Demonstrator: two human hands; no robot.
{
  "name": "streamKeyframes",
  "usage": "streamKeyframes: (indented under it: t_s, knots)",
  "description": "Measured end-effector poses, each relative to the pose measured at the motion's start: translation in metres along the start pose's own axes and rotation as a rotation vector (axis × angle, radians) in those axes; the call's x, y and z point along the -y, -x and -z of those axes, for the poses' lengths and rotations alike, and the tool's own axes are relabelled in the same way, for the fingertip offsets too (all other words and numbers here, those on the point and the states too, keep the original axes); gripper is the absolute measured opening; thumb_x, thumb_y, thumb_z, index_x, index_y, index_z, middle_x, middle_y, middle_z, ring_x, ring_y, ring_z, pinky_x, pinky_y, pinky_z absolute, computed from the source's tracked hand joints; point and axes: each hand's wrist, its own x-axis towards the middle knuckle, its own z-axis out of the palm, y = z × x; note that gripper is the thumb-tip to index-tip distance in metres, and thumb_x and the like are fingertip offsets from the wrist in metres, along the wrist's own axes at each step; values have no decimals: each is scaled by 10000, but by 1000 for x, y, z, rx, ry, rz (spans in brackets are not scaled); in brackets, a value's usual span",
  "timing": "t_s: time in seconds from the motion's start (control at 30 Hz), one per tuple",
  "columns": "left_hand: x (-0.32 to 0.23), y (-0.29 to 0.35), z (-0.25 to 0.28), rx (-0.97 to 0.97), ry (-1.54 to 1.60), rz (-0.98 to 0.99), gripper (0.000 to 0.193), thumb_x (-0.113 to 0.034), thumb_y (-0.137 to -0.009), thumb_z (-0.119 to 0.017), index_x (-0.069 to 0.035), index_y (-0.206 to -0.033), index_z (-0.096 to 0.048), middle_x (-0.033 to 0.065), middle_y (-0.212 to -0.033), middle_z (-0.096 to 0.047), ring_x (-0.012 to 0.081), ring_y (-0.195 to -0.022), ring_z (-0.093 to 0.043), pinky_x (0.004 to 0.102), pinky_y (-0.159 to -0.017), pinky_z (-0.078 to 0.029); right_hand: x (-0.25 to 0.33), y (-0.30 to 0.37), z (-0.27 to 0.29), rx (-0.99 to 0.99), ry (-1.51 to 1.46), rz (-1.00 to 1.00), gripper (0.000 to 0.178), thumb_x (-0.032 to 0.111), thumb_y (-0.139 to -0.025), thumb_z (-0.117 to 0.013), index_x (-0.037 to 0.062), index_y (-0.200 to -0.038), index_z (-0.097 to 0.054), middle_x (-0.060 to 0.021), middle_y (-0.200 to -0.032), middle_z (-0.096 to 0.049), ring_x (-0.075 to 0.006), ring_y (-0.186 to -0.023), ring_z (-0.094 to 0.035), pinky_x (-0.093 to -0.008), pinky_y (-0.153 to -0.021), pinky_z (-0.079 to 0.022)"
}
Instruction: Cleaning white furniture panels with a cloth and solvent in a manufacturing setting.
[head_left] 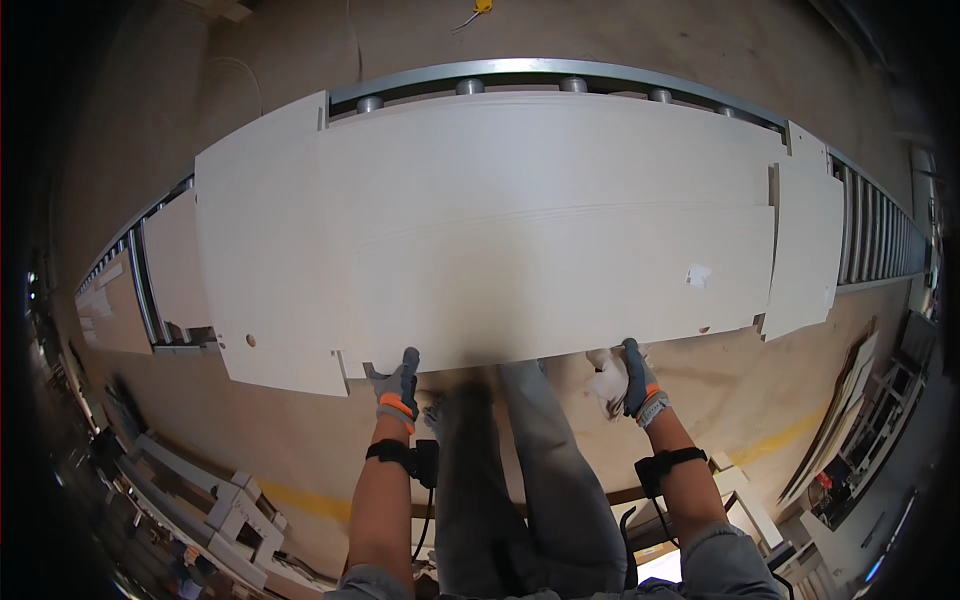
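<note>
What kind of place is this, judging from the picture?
Probably a furniture or wood-panel workshop. Large pale flat boards lie stacked on a long metal roller conveyor, the gloved left hand and right hand grip the near edge, and more boards lean at the right.

Both arms come up from the bottom, bare below the elbow, each with a black band near the wrist. The left hand (397,383), at about 7 o'clock from the middle, wears a grey glove with an orange cuff, fingers curled shut. The right hand (628,382), at about 5 o'clock, wears a grey glove too, fingers curled shut.
</note>
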Motion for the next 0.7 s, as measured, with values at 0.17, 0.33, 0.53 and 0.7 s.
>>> streamKeyframes:
  t_s: [0.17,0.33,0.53,0.7]
  knots:
    - [-16,-2,22,65,248,249,741,-239,-764,-758,-250,-1338,-291,1,-897,-586,119,-808,-578,292,-759,-530,-63,-13,8,116,55,48,594,485,-924,-461,53,-1326,-399,-143,-1208,-541,-204,-1066,-536,-312,-880,-440]
    - [27,22,33,196,279,243,645,-320,-789,-726,-104,-1287,-378,-7,-684,-528,89,-539,-481,237,-476,-434,-110,5,20,7,-176,-111,643,583,-896,-425,82,-1298,-434,-128,-1159,-570,-225,-1006,-560,-331,-842,-464]
    - [100,43,124,485,-226,168,595,-440,-884,-554,-65,-1322,-405,103,-1231,-520,229,-1162,-485,404,-926,-425,-58,32,-33,-123,-800,-233,663,651,-856,-414,43,-1065,-577,-113,-937,-629,-232,-849,-600,-351,-741,-488]
    - [29,10,57,486,98,172,535,-442,-911,-492,42,-1127,-562,117,-1021,-632,218,-898,-611,320,-781,-500,-67,11,-11,-46,-868,-284,625,660,-841,-437,67,-928,-615,-85,-831,-633,-234,-726,-600,-362,-656,-499]
